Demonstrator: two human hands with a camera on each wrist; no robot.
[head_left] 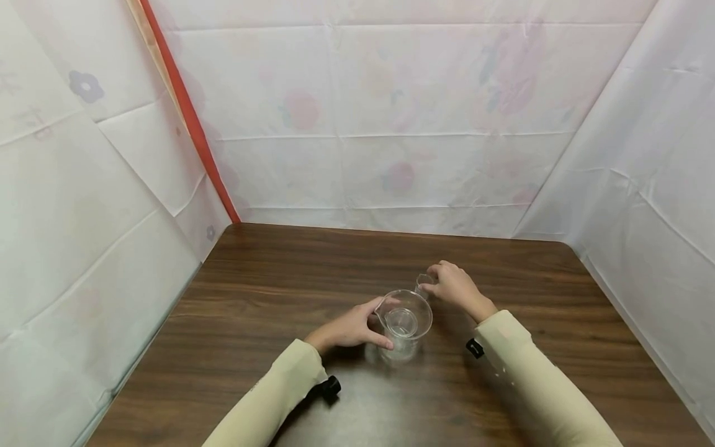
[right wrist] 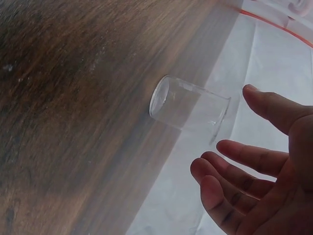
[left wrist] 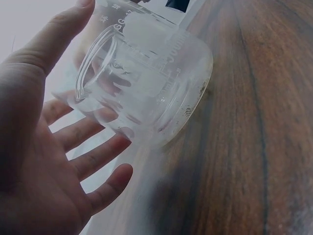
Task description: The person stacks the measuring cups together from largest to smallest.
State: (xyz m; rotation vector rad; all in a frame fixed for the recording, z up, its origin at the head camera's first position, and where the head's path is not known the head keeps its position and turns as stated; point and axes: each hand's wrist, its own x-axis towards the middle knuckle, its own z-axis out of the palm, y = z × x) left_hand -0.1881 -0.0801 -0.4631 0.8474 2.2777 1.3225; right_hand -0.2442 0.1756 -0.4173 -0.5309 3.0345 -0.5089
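Note:
A large clear glass beaker (head_left: 400, 347) with a pouring lip stands upright on the table. Inside it shows a smaller glass rim (left wrist: 98, 56), apparently a nested beaker. My left hand (head_left: 352, 326) is spread around the large beaker's left side, thumb in front and fingers behind; whether it touches the glass I cannot tell. Beyond and to the right, a small clear beaker (right wrist: 188, 105) stands upright on the table. My right hand (head_left: 455, 287) is at its rim, and the right wrist view shows the thumb and fingers apart from the glass.
The brown wood-grain table (head_left: 251, 298) has rounded far corners. White patterned sheets (head_left: 368, 112) hang behind it and on both sides, with a red strip (head_left: 190, 118) at the back left. A black wrist camera (head_left: 329, 388) sits below the left sleeve.

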